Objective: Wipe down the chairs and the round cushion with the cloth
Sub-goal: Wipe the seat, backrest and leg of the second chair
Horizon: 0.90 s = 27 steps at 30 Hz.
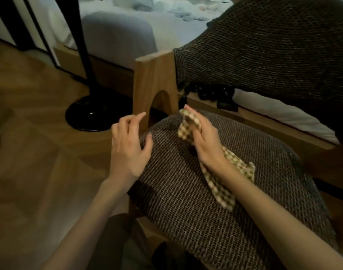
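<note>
nearest, at the bottom of the frame, two bare forearms reach in over the woven seat cushion [215, 221] of the chair [155, 78]. the right hand [203, 145], centre frame, is closed around the checked cloth [190, 125]; one end bunches above its fingers and the long tail trails back under the wrist onto the seat. the left hand [129, 145] hovers left of it, fingers loosely spread, holding nothing, near the cushion's edge. this looks like readying the cloth over the seat; next it probably needs gathering flat and pressing down to wipe. beyond, the wooden arm and woven backrest [273, 55] rise at upper right, a black lamp base [88, 117] on the floor at left.
</note>
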Tool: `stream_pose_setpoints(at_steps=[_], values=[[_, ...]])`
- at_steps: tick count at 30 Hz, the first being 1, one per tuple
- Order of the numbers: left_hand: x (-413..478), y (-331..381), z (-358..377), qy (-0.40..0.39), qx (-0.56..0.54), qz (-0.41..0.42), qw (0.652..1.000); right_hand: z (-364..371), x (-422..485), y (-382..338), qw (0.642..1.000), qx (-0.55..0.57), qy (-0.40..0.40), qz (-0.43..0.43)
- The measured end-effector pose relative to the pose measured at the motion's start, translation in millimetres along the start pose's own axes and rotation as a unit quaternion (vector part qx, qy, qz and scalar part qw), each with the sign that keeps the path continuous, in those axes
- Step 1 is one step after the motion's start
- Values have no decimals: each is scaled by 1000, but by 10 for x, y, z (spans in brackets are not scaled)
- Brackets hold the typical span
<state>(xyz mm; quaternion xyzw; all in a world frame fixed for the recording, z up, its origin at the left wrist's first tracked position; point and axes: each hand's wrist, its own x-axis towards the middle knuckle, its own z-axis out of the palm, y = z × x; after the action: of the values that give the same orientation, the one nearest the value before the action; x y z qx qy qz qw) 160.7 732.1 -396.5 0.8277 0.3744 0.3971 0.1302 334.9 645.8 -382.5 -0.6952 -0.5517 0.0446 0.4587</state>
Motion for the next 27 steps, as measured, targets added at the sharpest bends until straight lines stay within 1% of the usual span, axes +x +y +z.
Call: stream_pose_setpoints(at_steps=[1, 2, 3, 4, 5, 6, 7, 8, 9, 10, 11, 12, 13, 14, 16, 18, 19, 20, 22, 23, 24, 25, 27], values=[[79, -39, -16, 9, -5, -14, 1000, 28, 92, -35, 998, -52, 18, -10], [150, -72, -25, 12, -13, -26, 1000, 70, 147, -37, 994, -113, -3, 2], [219, -109, -25, 7, -27, -36, 999, 123, 157, -20, 982, -173, -65, 41], [280, -151, -17, -6, -49, -48, 998, 182, 127, 17, 958, -226, -149, 96], [335, -196, -1, -25, -79, -61, 995, 229, 63, 47, 925, -264, -228, 149], [383, -242, 20, -47, -113, -75, 990, 275, -20, 92, 899, -297, -268, 178], [421, -286, 42, -70, -144, -88, 983, 294, -101, 120, 886, -338, -267, 175], [449, -323, 59, -88, -170, -95, 977, 301, -168, 139, 893, -363, -221, 146], [473, -349, 71, -100, -185, -94, 973, 288, -188, 140, 910, -363, -165, 109], [493, -368, 76, -106, -190, -87, 972, 269, -161, 135, 939, -311, -115, 91], [511, -386, 78, -106, -191, -78, 973, 237, -89, 107, 963, -238, -78, 98], [528, -404, 73, -101, -192, -72, 974, 201, 29, 69, 979, -160, -44, 120], [550, -423, 61, -92, -193, -70, 974, 151, 198, 22, 986, -98, 2, 134], [570, -441, 45, -81, -194, -70, 975, 90, 402, -52, 988, -61, 60, 130], [614, -453, -4, -66, -197, -71, 976, -23, 848, -265, 982, -20, 169, 83], [670, -420, -66, -65, -205, -69, 974, -75, 1293, -450, 971, 12, 235, 41], [704, -392, -95, -65, -207, -65, 974, -67, 1501, -522, 971, 12, 238, 28], [733, -361, -123, -64, -205, -58, 975, -29, 1686, -574, 977, 0, 215, 17], [785, -301, -167, -51, -183, -40, 981, 92, 1898, -603, 993, -42, 111, -18], [802, -271, -186, -38, -164, -31, 985, 145, 1917, -567, 996, -59, 60, -36], [817, -243, -205, -26, -148, -25, 988, 179, 1893, -511, 996, -70, 26, -48], [834, -216, -220, -17, -140, -21, 990, 193, 1849, -447, 996, -71, 15, -58], [857, -164, -247, -8, -139, -14, 990, 187, 1771, -355, 994, -47, 37, -88]])
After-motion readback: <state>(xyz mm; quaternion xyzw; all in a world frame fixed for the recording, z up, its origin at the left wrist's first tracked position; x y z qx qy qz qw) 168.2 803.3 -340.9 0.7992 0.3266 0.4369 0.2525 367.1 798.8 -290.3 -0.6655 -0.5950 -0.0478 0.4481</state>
